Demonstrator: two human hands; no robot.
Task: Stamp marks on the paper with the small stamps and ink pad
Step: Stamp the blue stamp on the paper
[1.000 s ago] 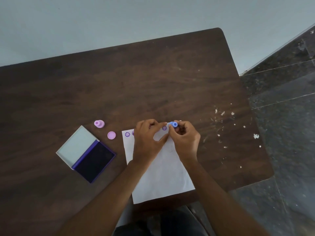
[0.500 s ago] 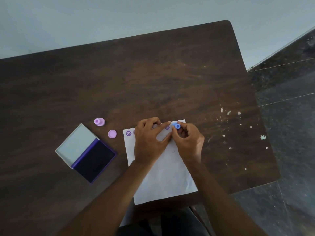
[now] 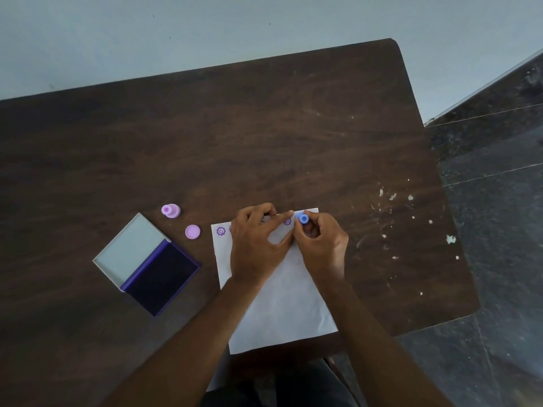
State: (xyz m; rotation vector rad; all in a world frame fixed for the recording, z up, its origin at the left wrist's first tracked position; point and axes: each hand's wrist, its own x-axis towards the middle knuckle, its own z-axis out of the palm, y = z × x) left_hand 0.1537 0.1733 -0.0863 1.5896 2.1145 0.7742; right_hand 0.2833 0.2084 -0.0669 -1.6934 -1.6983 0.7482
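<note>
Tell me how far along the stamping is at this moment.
Done: purple marks run along the paper's top edge, and the ink pad lies open. In hand: the right hand presses the blue stamp at that row's end while the left hand steadies the sheet. Left: the blank lower sheet; pink stamp stands unused.

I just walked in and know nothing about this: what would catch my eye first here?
Two bare hands meet at the top edge of a white paper sheet; the right hand pinches a small blue round stamp. Left of them, an open purple ink pad lies on the dark wooden table.
</note>
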